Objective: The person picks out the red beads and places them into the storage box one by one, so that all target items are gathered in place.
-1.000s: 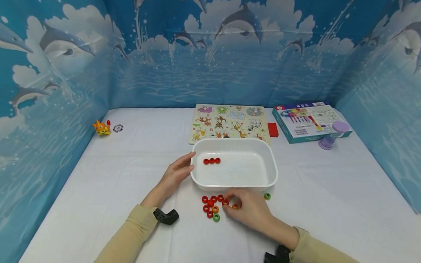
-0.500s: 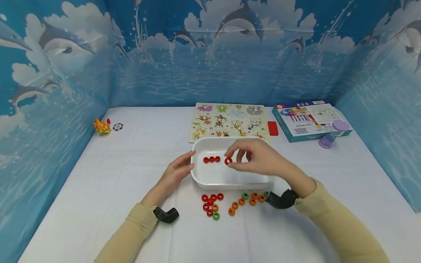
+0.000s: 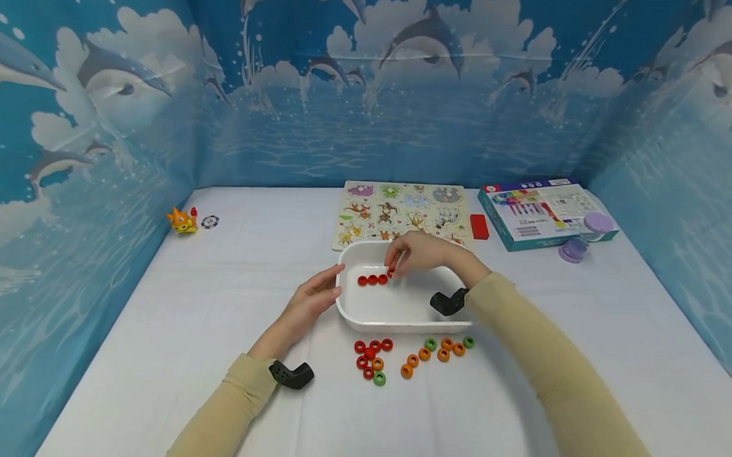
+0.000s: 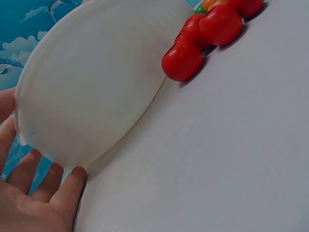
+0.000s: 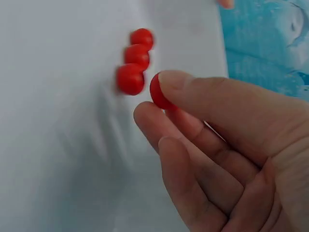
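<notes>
A white plastic basin point(image 3: 408, 305) stands in the middle of the table, with three red beads point(image 3: 372, 280) in a row inside it. My right hand point(image 3: 423, 251) reaches over the basin and pinches another red bead point(image 5: 161, 92) between thumb and fingers, close to the end of that row. My left hand point(image 3: 309, 304) rests against the basin's left side. Its fingers point(image 4: 72, 191) are spread, with tips at the outer wall and rim. In front of the basin lie a cluster of mostly red beads point(image 3: 362, 362) and a line of orange beads point(image 3: 424, 354) with green ones among them.
An animal puzzle board point(image 3: 366, 215) lies behind the basin, beside a red block point(image 3: 479, 226). A craft box point(image 3: 544, 212) and purple tubs point(image 3: 573, 249) are at the back right. An orange toy figure point(image 3: 182, 221) and a patterned disc point(image 3: 209, 222) sit back left.
My right hand has picked a red bead from the table, carried it up into the basin and moved it left toward the row. My left hand stays at the basin.
</notes>
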Demonstrator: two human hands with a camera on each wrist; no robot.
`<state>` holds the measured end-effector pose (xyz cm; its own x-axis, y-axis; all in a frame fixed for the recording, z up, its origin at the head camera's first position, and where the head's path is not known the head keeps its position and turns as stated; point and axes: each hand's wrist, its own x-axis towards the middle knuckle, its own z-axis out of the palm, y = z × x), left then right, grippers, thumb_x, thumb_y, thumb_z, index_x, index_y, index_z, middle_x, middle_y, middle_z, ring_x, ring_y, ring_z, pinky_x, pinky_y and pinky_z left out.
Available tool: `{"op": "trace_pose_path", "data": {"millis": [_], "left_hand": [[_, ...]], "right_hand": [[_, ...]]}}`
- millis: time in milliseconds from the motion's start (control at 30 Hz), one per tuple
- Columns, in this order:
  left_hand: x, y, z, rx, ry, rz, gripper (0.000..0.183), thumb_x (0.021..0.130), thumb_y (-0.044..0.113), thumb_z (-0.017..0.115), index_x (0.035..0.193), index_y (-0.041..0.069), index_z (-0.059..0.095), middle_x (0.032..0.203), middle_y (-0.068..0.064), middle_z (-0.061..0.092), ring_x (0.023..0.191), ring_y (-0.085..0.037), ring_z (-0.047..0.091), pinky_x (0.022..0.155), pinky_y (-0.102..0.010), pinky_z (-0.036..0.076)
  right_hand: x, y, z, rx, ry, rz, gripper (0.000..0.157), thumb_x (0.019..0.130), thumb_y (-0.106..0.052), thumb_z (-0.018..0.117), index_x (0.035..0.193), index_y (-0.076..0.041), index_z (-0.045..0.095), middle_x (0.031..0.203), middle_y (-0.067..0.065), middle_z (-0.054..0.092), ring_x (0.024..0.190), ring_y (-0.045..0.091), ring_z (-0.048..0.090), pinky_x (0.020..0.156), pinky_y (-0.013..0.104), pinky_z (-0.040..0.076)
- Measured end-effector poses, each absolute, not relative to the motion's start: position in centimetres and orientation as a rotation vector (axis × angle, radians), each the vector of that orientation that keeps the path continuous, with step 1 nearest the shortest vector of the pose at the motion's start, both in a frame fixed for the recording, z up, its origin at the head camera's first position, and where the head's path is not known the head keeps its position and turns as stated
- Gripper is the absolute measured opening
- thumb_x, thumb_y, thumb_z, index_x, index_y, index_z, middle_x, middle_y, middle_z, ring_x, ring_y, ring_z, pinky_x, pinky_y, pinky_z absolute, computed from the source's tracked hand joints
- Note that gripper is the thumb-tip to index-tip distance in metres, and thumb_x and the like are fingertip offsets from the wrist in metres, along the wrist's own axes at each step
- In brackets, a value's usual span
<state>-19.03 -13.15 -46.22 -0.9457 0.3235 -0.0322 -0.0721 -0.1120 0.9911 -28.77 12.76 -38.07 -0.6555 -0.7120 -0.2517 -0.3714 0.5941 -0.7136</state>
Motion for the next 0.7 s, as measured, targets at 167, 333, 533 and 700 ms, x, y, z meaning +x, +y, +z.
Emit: {"op": "trace_pose_path", "data": {"millis": [167, 333, 533, 700], "left_hand": [[-18.9, -13.1, -46.2, 0.309, 1.886, 2.148, 0.049, 0.085, 0.025, 0.061, 0.131, 0.022, 0.045, 0.140, 0.010, 0.029, 0.128, -0.011, 0.027, 0.098, -0.028, 0.035], [-19.0, -13.0, -46.0, 0.320, 1.890, 2.151, 0.050, 0.084, 0.027, 0.061, 0.131, 0.022, 0.045, 0.141, 0.010, 0.029, 0.128, -0.011, 0.027, 0.098, -0.029, 0.034], [-19.0, -13.0, -46.1, 0.307, 1.899, 2.149, 0.048, 0.085, 0.025, 0.061, 0.131, 0.022, 0.046, 0.141, 0.009, 0.029, 0.128, -0.011, 0.026, 0.099, -0.029, 0.033], [-19.0, -13.1, -46.1, 0.298, 1.907, 2.139, 0.049, 0.085, 0.025, 0.061, 0.131, 0.021, 0.045, 0.140, 0.010, 0.030, 0.127, -0.011, 0.028, 0.098, -0.028, 0.034]], "right_hand": [[-28.6, 12.6, -39.5, -0.847, 2.363, -0.766, 0.020, 0.073, -0.012, 0.073, 0.092, -0.010, 0.064, 0.087, 0.000, 0.061, 0.077, 0.014, 0.057, 0.070, 0.028, 0.049], [-28.5, 12.4, -39.7, -0.862, 2.409, -0.732, 0.020, 0.075, -0.011, 0.072, 0.093, -0.011, 0.064, 0.088, 0.000, 0.061, 0.080, 0.015, 0.056, 0.072, 0.029, 0.048], [-28.1, 12.6, -38.6, -0.859, 2.414, -0.705, 0.026, 0.076, -0.011, 0.070, 0.101, -0.010, 0.063, 0.097, 0.002, 0.062, 0.087, 0.018, 0.057, 0.075, 0.029, 0.049], [-26.5, 13.2, -36.0, -0.893, 2.441, -0.752, 0.033, 0.078, -0.017, 0.069, 0.110, -0.010, 0.061, 0.104, 0.004, 0.061, 0.087, 0.017, 0.057, 0.075, 0.030, 0.050]]}}
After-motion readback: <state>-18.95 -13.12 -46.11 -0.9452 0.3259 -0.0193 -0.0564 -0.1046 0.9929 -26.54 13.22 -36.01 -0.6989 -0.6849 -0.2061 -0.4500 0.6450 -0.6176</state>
